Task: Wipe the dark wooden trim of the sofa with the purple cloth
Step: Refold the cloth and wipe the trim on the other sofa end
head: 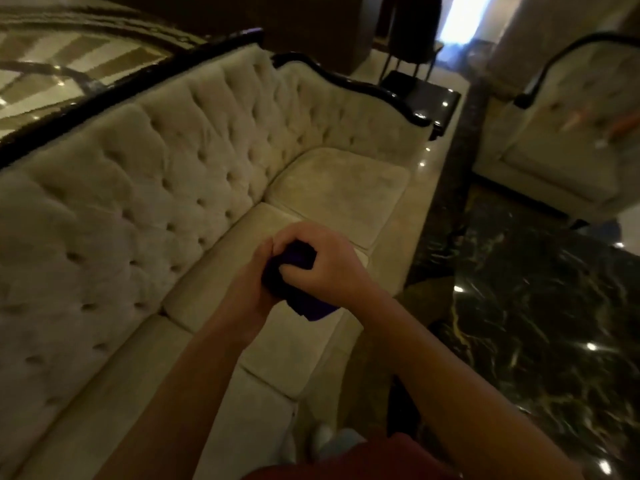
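The left hand (pixel 251 292) and right hand (pixel 318 268) are pressed together over the seat cushions (pixel 332 188), both clamped on the bunched purple cloth (pixel 294 275). The wiping looks not yet begun. It would go best with the cloth folded into a flat pad, then drawn along the dark trim (pixel 346 79) of the sofa (pixel 156 168), well away.

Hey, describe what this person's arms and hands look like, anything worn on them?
Both forearms are bare up to the frame's lower edge, with no sleeves showing. The left hand and right hand wear no gloves; no watch or bracelet shows, and the dim, soft picture is too blurred to tell about rings.
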